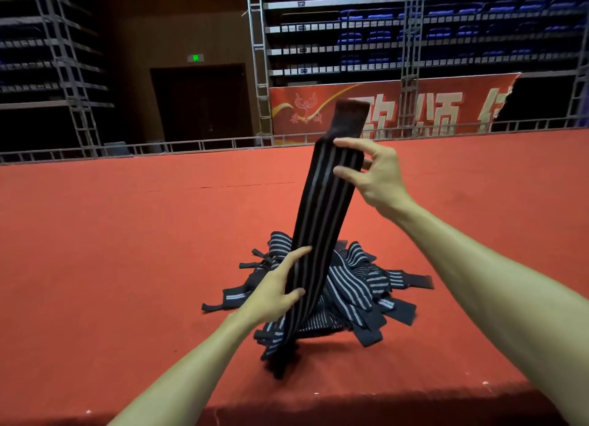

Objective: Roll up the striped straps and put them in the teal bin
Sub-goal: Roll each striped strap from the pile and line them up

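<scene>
Over the pile of striped straps (353,291), one strap (322,208) is stretched almost upright. Its plain dark end is topmost and its lower end trails down into the heap. My right hand (373,173) pinches it near the top, thumb on the front and fingers curled at its right edge. My left hand (280,288) wraps round it low down. I judge this the start of a roll: the strap is pulled straight but not yet wound. Next I need to free its tail from the pile, then turn one end tightly over itself. The pile lies mid-way across the red surface (111,250); no teal bin is in view.
</scene>
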Demonstrator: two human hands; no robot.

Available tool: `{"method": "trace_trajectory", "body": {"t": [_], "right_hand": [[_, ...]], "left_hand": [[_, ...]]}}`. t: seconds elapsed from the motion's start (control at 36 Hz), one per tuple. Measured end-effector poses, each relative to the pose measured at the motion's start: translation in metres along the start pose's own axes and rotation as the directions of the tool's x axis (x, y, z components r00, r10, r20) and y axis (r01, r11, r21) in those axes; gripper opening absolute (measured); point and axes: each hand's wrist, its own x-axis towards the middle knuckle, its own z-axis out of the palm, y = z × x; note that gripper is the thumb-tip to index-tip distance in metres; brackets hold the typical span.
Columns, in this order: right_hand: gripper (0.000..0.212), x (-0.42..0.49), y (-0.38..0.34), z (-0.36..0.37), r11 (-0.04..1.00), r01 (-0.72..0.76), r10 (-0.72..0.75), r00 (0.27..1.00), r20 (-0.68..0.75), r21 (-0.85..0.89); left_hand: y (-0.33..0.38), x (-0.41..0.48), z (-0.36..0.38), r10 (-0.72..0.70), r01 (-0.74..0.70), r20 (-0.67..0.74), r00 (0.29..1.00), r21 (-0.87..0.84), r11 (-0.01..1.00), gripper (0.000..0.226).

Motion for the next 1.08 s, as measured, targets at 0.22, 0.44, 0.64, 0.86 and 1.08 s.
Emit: {"method": "trace_trajectory", "body": {"t": [0.22,0.44,0.64,0.86,1.08], "right_hand": [[0.051,0.028,-0.006,-0.057,0.995,0.031,-0.045,0.989,-0.144,-0.100],[0.053,0.026,0.021,-0.098,0.988,-0.039,0.009,0.981,-0.194,-0.149],[0.051,-0.019,0.084,-0.101,0.971,-0.123,0.102,0.988,-0.112,-0.203],[0.049,-0.042,0.152,-0.096,0.961,-0.194,0.173,0.978,-0.119,-0.195],[0.049,-0.066,0.211,-0.084,0.952,-0.270,0.256,0.961,-0.108,-0.143]], "left_hand": [[0.029,0.013,0.032,0.042,-0.037,0.010,0.999,-0.283,0.958,0.084],[0.048,0.053,0.087,0.029,0.024,0.113,0.993,-0.439,0.898,0.081],[0.001,0.078,0.127,-0.098,0.140,0.255,0.962,-0.154,0.978,0.079],[-0.062,0.142,0.081,-0.387,0.384,-0.042,0.921,-0.077,0.920,0.039],[-0.115,0.197,0.071,-0.565,0.557,-0.081,0.821,-0.105,0.824,0.035]]}}
